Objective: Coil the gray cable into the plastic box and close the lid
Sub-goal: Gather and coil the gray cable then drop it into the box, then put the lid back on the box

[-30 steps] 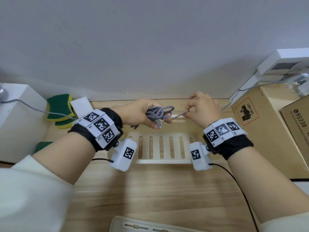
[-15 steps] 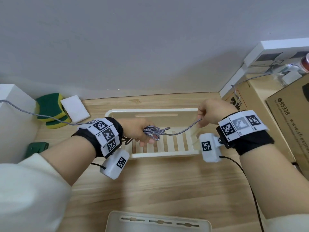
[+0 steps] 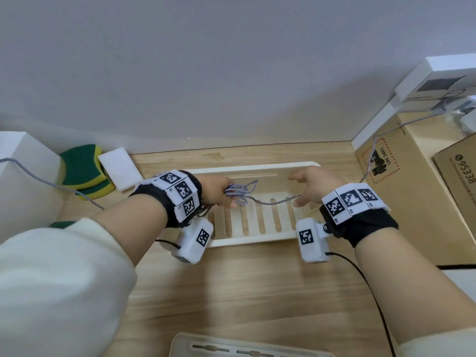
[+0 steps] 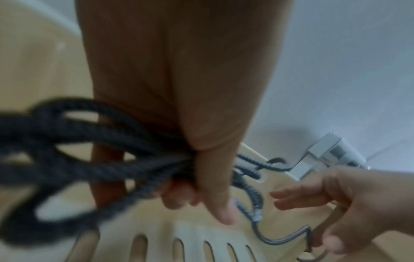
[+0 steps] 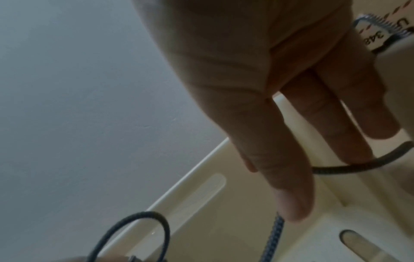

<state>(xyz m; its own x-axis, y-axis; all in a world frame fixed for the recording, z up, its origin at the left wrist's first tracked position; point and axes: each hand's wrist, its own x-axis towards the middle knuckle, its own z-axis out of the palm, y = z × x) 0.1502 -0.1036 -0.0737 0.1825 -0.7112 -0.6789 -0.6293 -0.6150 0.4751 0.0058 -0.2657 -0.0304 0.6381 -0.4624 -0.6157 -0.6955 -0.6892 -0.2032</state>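
Observation:
My left hand [image 3: 219, 193] grips a bundle of gray cable [image 3: 239, 194] loops just above the left part of the cream slotted plastic box [image 3: 252, 240]. In the left wrist view my left hand [image 4: 201, 177] has thumb and fingers curled round the cable [image 4: 89, 141] loops. A loose strand [image 3: 278, 202] sags over the box floor to my right hand [image 3: 309, 186]. Its fingers are straight and spread; the strand [image 5: 277, 230] passes under my right hand [image 5: 280, 124] fingertips without a pinch. The box lid [image 3: 231, 347] lies at the near table edge.
Green-yellow sponges [image 3: 82, 171] and a white block [image 3: 119, 171] sit at the back left beside a white box [image 3: 20, 176]. Another gray cord [image 3: 38, 176] trails off that box. Cardboard boxes [image 3: 412, 202] crowd the right side. The wall is close behind the box.
Both hands came down over the box. My right hand stopped pinching the strand and spread its fingers; the strand went slack onto the box floor. My left hand still holds the loops.

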